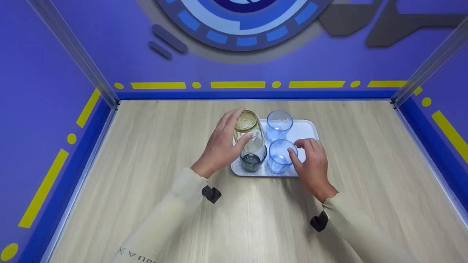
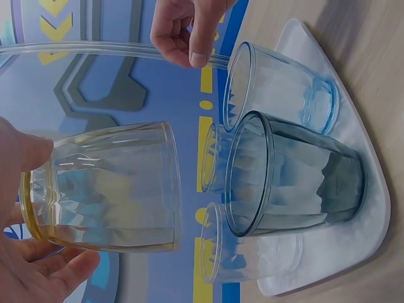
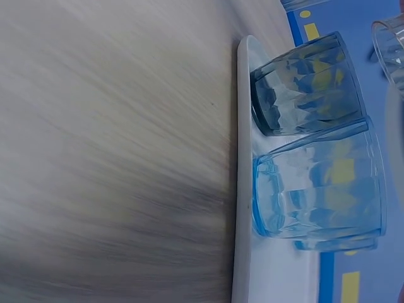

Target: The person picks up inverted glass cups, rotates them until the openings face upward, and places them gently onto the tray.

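Note:
My left hand (image 1: pixel 223 144) grips an amber-tinted glass (image 1: pixel 252 137) upside down by its thick base. In the left wrist view the glass (image 2: pixel 107 189) has its rim facing down, above and apart from a dark grey glass (image 2: pixel 303 177) standing on a white tray (image 2: pixel 363 252). My right hand (image 1: pixel 310 160) hovers just above the rim of the front blue glass (image 1: pixel 279 164), fingers loosely bent, with nothing between them. In the left wrist view, a small gap shows between that hand (image 2: pixel 189 28) and the blue glass (image 2: pixel 284 88).
Another blue glass (image 1: pixel 279 124) stands at the back of the tray. A clear glass (image 2: pixel 252 252) beside it appears in the left wrist view. The tray rests on a wood-grain table (image 1: pixel 164 146), with blue panels (image 1: pixel 237 69) around it.

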`<state>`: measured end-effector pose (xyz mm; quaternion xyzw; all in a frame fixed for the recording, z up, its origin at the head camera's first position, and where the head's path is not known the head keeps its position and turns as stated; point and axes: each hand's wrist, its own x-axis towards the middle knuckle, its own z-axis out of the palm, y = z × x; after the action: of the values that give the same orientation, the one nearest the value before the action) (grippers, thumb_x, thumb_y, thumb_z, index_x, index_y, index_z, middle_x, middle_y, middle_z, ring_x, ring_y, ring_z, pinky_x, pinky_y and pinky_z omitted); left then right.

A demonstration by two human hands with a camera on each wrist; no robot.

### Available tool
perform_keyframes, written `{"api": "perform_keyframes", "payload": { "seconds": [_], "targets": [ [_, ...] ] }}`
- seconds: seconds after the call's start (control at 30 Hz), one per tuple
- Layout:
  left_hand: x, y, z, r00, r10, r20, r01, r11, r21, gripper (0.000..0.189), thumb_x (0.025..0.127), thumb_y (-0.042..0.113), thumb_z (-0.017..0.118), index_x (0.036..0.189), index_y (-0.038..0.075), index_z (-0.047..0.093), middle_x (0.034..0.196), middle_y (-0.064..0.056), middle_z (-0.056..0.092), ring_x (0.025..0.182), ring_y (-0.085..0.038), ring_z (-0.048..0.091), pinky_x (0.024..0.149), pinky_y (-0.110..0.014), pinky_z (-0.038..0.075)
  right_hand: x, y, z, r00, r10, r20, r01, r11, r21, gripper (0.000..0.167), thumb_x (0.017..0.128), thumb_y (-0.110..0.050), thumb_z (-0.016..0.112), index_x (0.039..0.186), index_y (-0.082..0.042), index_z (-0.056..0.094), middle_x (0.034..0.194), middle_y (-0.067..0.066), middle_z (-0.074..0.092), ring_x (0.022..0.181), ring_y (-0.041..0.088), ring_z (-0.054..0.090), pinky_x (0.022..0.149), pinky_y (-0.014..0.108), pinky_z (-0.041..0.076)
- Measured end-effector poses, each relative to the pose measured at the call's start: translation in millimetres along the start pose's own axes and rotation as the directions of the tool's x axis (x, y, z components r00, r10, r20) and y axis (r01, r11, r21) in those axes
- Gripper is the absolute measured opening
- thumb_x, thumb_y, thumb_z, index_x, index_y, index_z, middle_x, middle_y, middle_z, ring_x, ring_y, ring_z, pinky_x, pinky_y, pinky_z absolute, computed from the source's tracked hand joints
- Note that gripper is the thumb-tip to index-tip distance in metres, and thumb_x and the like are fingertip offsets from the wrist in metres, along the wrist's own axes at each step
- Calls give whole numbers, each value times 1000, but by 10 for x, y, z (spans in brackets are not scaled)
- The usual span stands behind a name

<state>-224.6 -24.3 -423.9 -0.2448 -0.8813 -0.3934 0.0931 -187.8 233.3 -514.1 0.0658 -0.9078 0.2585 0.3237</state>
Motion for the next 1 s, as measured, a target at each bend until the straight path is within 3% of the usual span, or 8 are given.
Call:
{"api": "perform_keyframes", "payload": {
  "seconds": [0.57, 0.83, 1.0],
  "targets": [
    [-5, 94, 82, 999, 25, 42, -23, 999, -40, 63, 96, 37, 56, 150, 16, 30, 150, -5, 39, 140, -18, 36, 115, -41, 34, 17, -71, -5, 998, -43, 46, 42, 999, 31, 24, 85, -21, 74, 100, -8, 62, 95, 7, 61, 93, 24, 53, 80, 36, 41],
    [-18, 110, 107, 997, 61, 47, -59, 997, -51, 63, 97, 37, 55, 150, 13, 31, 151, -5, 38, 141, -18, 36, 114, -41, 35, 28, -91, 20, 996, -85, 21, 84, 996, 27, 24, 82, -21, 77, 97, -7, 64, 94, 7, 63, 90, 25, 54, 78, 38, 43],
    [-20, 138, 121, 997, 45, 64, -42, 997, -57, 63, 97, 38, 55, 151, 14, 30, 151, -4, 38, 140, -18, 36, 113, -42, 36, 29, -110, 16, 996, -75, 42, 74, 997, 19, 25, 83, -24, 76, 99, -9, 64, 96, 6, 63, 92, 24, 54, 78, 36, 44]
  ]
}}
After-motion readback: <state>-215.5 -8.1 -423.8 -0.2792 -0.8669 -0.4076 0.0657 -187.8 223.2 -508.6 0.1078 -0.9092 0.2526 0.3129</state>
